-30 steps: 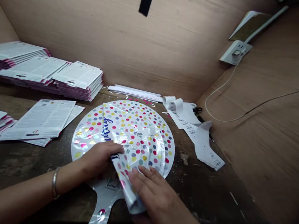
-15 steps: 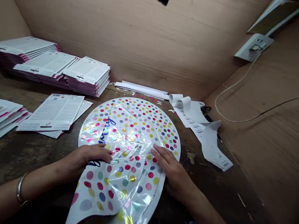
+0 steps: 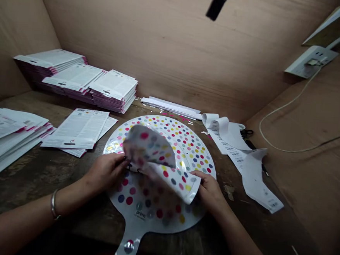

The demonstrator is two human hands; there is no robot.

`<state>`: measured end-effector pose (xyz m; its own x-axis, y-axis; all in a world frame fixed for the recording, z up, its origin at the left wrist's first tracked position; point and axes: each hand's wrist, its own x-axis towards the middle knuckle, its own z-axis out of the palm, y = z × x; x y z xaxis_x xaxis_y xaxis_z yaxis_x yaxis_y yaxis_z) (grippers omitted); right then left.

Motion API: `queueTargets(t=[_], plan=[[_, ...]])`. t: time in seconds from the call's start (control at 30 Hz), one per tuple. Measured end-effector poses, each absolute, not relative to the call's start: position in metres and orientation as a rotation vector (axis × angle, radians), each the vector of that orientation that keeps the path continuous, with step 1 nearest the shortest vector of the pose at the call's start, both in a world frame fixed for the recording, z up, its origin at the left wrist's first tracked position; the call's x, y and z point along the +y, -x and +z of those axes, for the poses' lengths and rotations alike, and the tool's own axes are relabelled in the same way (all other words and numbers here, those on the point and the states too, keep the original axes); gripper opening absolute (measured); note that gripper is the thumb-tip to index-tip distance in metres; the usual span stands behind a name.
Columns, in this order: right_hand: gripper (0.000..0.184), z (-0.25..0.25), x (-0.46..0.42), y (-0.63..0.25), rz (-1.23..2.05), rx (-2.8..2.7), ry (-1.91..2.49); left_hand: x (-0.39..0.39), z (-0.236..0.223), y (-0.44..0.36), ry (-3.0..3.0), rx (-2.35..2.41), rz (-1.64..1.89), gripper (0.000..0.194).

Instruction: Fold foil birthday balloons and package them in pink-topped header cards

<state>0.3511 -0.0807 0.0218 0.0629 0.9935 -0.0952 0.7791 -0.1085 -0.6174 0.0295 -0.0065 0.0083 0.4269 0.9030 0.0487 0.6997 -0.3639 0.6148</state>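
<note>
With the clock face centred on the round dotted board (image 3: 191, 152), a curled dotted sheet (image 3: 166, 177) is held raised over the middle. Its left part is pinched between the thumb and fingers of the left hand (image 3: 107, 172) at 9 o'clock. Its right end is gripped narrowly by the right hand (image 3: 209, 190) between 3 and 4 o'clock. The sheet is blurred, so whether more than 1 layer is pinched cannot be told for certain. The board's handle (image 3: 129, 243) is pointed between 6 and 7 o'clock.

On the dark table (image 3: 229, 240), 2 overlapped packets (image 3: 81, 127) are laid at 10 o'clock, and stacked packets (image 3: 111, 86) are set between 10 and 11 o'clock. White paper strips (image 3: 171, 107) are placed at 12 o'clock, while a curled label strip (image 3: 252, 176) is spread from 2 to past 3 o'clock.
</note>
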Motion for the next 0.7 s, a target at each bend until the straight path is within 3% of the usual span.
queueTargets(t=[0.27, 0.4, 0.53, 0.7], plan=[[0.029, 0.015, -0.064, -0.330, 0.286, -1.690, 2.309, -0.003, 0.010, -0.046, -2.281, 1.663, 0.315, 0.025], [0.026, 0.014, -0.064, -0.327, 0.203, -1.751, 2.387, 0.000, 0.007, -0.047, -2.246, 1.699, 0.302, 0.016], [0.028, 0.015, -0.063, -0.328, 0.142, -1.830, 2.440, 0.003, 0.007, -0.048, -2.222, 1.704, 0.277, 0.031], [0.030, 0.015, -0.057, -0.331, 0.106, -1.909, 2.451, -0.001, 0.010, -0.048, -2.318, 1.595, 0.258, 0.024]])
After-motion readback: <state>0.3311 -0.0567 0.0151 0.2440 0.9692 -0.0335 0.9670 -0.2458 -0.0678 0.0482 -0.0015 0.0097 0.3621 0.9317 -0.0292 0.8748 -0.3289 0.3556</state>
